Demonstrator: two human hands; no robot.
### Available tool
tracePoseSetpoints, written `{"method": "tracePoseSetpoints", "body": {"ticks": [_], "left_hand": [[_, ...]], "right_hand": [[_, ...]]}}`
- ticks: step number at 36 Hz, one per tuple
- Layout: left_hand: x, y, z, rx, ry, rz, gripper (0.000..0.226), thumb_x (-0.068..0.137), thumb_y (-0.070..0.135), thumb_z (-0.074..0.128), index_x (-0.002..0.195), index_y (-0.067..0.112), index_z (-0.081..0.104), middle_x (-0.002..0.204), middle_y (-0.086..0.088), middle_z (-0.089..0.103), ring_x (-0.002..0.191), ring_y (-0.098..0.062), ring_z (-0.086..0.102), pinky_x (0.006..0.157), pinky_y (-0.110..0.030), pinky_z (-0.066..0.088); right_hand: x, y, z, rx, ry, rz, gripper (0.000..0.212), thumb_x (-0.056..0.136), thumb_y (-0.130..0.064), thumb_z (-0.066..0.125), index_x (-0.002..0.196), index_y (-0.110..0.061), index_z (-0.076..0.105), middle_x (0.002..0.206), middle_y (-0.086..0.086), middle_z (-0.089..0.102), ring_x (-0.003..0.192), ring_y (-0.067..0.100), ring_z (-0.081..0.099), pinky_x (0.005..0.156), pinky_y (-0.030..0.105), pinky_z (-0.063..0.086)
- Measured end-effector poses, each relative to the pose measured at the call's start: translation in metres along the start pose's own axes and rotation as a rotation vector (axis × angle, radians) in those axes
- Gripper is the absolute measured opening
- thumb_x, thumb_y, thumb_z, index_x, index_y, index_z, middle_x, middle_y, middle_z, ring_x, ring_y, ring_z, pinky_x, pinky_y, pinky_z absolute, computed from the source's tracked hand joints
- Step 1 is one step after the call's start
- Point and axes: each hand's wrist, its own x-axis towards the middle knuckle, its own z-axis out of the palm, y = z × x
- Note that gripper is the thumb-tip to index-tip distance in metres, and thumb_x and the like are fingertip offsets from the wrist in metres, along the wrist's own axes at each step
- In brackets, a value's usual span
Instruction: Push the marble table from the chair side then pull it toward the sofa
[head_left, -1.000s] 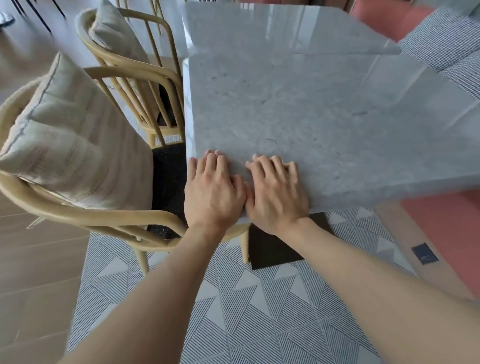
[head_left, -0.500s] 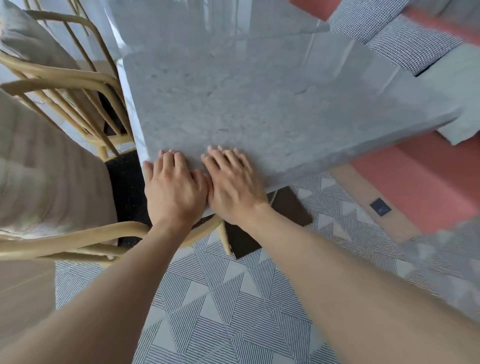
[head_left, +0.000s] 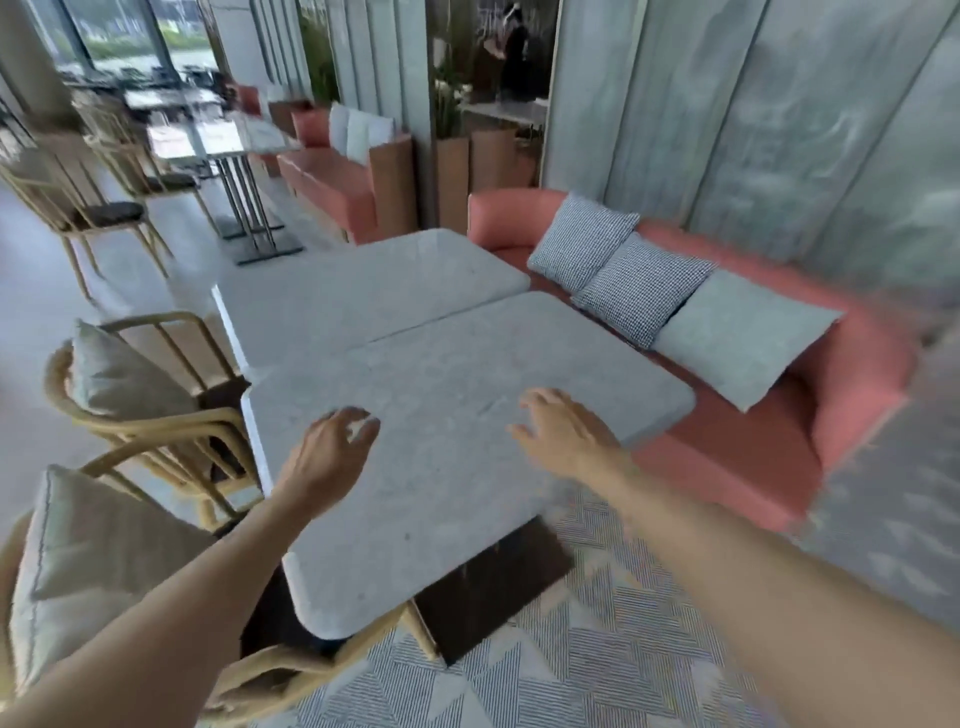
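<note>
The grey marble table (head_left: 441, 493) stands in front of me on a dark base, its far edge close to the pink sofa (head_left: 769, 447). My left hand (head_left: 327, 457) hovers over the table's left part with fingers loosely curled, holding nothing. My right hand (head_left: 561, 431) is stretched out over the table's right part, fingers spread and relaxed; the picture is blurred and contact with the top cannot be made out. A wooden chair with a beige cushion (head_left: 93, 551) stands at the table's near left corner.
A second marble table (head_left: 363, 291) adjoins the first one at its far side. Another wooden chair (head_left: 145, 395) stands to the left. The sofa carries two checked pillows (head_left: 623, 265) and a plain grey one (head_left: 737, 338). A patterned rug (head_left: 597, 665) lies underfoot. More tables and chairs stand further back.
Both hands have lifted off the table's near corner, where they pressed side by side, and spread apart over the top. The view has swung up toward the sofa and room.
</note>
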Motion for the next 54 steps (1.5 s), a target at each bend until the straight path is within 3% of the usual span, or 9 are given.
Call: {"method": "tracePoseSetpoints", "body": {"ticks": [3, 7, 11, 18, 28, 37, 41, 46, 54], "left_hand": [[0.008, 0.081, -0.027, -0.213, 0.113, 0.065, 0.017, 0.099, 0.038, 0.053, 0.103, 0.027, 0.066, 0.101, -0.003, 0.071, 0.097, -0.021, 0.066, 0.077, -0.03, 0.044], [0.011, 0.167, -0.04, -0.398, 0.166, 0.145, 0.033, 0.095, 0.042, 0.051, 0.106, 0.017, 0.069, 0.102, -0.01, 0.073, 0.101, -0.029, 0.067, 0.091, -0.048, 0.053], [0.026, 0.217, -0.026, -0.365, 0.15, 0.165, 0.024, 0.101, 0.03, 0.052, 0.108, 0.015, 0.07, 0.103, -0.013, 0.072, 0.102, -0.03, 0.066, 0.094, -0.049, 0.051], [0.077, 0.269, -0.003, -0.406, 0.226, 0.078, 0.024, 0.103, 0.027, 0.05, 0.111, 0.013, 0.067, 0.11, -0.012, 0.07, 0.106, -0.032, 0.064, 0.096, -0.052, 0.05], [0.149, 0.351, 0.059, -0.684, 0.462, 0.187, 0.036, 0.098, 0.038, 0.043, 0.115, 0.015, 0.065, 0.113, -0.005, 0.07, 0.105, -0.023, 0.067, 0.088, -0.043, 0.054], [0.31, 0.383, 0.129, -0.794, 0.555, 0.279, 0.034, 0.095, 0.046, 0.046, 0.109, 0.024, 0.067, 0.113, 0.0, 0.071, 0.106, -0.021, 0.067, 0.088, -0.039, 0.054], [0.369, 0.394, 0.145, -0.857, 0.611, 0.248, 0.028, 0.097, 0.041, 0.045, 0.106, 0.026, 0.067, 0.114, -0.002, 0.071, 0.107, -0.025, 0.067, 0.089, -0.045, 0.055], [0.412, 0.398, 0.141, -0.895, 0.694, 0.187, 0.032, 0.095, 0.04, 0.046, 0.107, 0.02, 0.068, 0.111, -0.006, 0.072, 0.105, -0.027, 0.068, 0.092, -0.05, 0.054], [0.448, 0.372, 0.146, -0.874, 0.933, 0.013, 0.032, 0.097, 0.03, 0.045, 0.107, 0.008, 0.066, 0.108, -0.016, 0.07, 0.101, -0.034, 0.067, 0.089, -0.052, 0.052]], "right_hand": [[0.007, 0.007, -0.086, 0.321, 0.173, 0.024, 0.045, 0.102, -0.037, 0.05, 0.135, -0.008, 0.056, 0.142, 0.009, 0.055, 0.135, 0.024, 0.048, 0.109, 0.033, 0.035], [0.01, 0.028, -0.171, 0.678, 0.373, -0.016, 0.03, 0.098, -0.029, 0.058, 0.12, -0.011, 0.069, 0.124, 0.006, 0.07, 0.114, 0.014, 0.063, 0.094, 0.016, 0.044], [0.016, 0.075, -0.216, 0.787, 0.384, -0.046, 0.029, 0.099, -0.031, 0.056, 0.115, -0.012, 0.071, 0.119, 0.003, 0.073, 0.114, 0.016, 0.064, 0.103, 0.036, 0.047], [0.057, 0.197, -0.25, 0.817, 0.356, -0.02, 0.029, 0.099, -0.034, 0.056, 0.108, -0.009, 0.07, 0.104, 0.004, 0.073, 0.103, 0.022, 0.066, 0.094, 0.039, 0.05], [0.176, 0.267, -0.281, 1.151, 0.383, -0.155, 0.023, 0.101, -0.031, 0.051, 0.1, -0.02, 0.071, 0.105, -0.002, 0.074, 0.1, 0.016, 0.07, 0.081, 0.022, 0.053], [0.334, 0.278, -0.251, 1.152, 0.25, -0.366, 0.032, 0.094, -0.051, 0.046, 0.105, -0.034, 0.071, 0.112, -0.006, 0.074, 0.108, 0.013, 0.069, 0.103, 0.045, 0.05], [0.393, 0.29, -0.254, 1.219, 0.216, -0.37, 0.03, 0.105, -0.027, 0.044, 0.112, -0.012, 0.07, 0.117, 0.011, 0.071, 0.111, 0.026, 0.067, 0.104, 0.05, 0.048], [0.455, 0.291, -0.263, 1.267, 0.152, -0.385, 0.034, 0.105, -0.012, 0.04, 0.118, 0.01, 0.063, 0.121, 0.026, 0.066, 0.114, 0.039, 0.064, 0.102, 0.05, 0.048], [0.555, 0.272, -0.236, 1.302, -0.088, -0.509, 0.03, 0.106, -0.014, 0.041, 0.113, 0.0, 0.066, 0.117, 0.02, 0.069, 0.107, 0.031, 0.067, 0.09, 0.038, 0.051]]}}
